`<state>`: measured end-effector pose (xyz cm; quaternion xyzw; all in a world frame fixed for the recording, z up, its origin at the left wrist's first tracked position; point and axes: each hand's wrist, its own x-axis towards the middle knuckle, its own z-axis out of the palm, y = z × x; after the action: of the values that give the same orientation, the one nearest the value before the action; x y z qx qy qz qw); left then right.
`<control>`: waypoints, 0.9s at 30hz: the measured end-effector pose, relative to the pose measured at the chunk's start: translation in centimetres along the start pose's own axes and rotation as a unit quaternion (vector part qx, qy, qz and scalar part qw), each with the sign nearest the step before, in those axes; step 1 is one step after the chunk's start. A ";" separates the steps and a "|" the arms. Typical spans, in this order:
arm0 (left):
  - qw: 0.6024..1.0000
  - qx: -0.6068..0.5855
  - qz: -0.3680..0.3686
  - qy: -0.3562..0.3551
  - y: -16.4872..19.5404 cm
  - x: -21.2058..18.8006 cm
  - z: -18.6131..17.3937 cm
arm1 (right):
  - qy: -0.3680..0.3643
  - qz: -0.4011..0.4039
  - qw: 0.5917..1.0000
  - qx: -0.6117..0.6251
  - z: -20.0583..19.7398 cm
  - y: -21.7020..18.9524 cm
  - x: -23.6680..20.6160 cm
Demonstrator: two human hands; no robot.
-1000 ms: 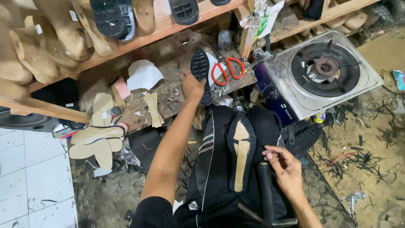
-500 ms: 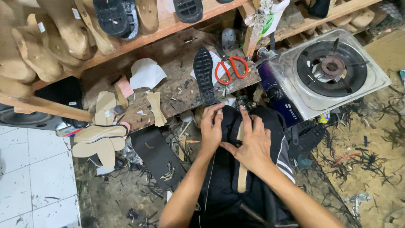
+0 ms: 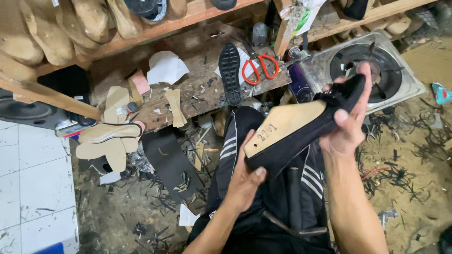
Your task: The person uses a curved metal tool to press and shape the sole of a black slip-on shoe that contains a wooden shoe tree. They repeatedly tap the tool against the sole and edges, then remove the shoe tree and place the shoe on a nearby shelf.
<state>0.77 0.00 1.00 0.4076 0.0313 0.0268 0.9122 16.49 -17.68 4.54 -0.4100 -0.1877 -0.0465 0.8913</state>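
Observation:
I hold a black shoe upper on a last [image 3: 301,129], its tan insole side facing up, above my lap. My left hand [image 3: 247,176] grips its lower heel end from below. My right hand [image 3: 351,120] grips the far toe end, fingers wrapped over the black material. A black rubber sole [image 3: 230,73] and red-handled scissors [image 3: 256,68] lie on the low wooden bench [image 3: 197,89] beyond the shoe. A metal stand [image 3: 294,207] rises between my knees, under the shoe.
A gas stove [image 3: 376,70] sits at the right. Wooden lasts [image 3: 70,23] fill the shelf at top left. Tan insole cutouts [image 3: 106,141] and a black sheet [image 3: 169,162] lie on the littered floor; white tiles [image 3: 33,188] are at left.
Both hands were pressing on the shoe in my lap; now they have lifted it and turned its tan bottom up. A second ago my left hand was reaching to the bench.

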 end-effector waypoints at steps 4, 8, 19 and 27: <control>0.970 0.208 0.116 -0.050 1.8 0.0 6.0 | 0.036 0.060 0.980 0.184 -0.4 2.7 2.8; 0.844 0.454 0.282 -0.046 2.8 0.1 8.2 | 0.010 0.117 0.927 0.355 0.0 4.5 3.7; 0.850 0.452 0.269 -0.017 1.6 -0.9 8.3 | -0.045 0.137 0.913 0.383 0.4 4.1 3.8; 0.842 0.462 0.279 -0.020 0.9 -1.2 7.8 | -0.029 0.143 0.911 0.385 0.4 4.6 3.3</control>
<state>0.19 -5.29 6.91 0.7741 -0.0927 0.2542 0.5723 20.46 -14.11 2.75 -0.0592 -0.1559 0.1693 0.9714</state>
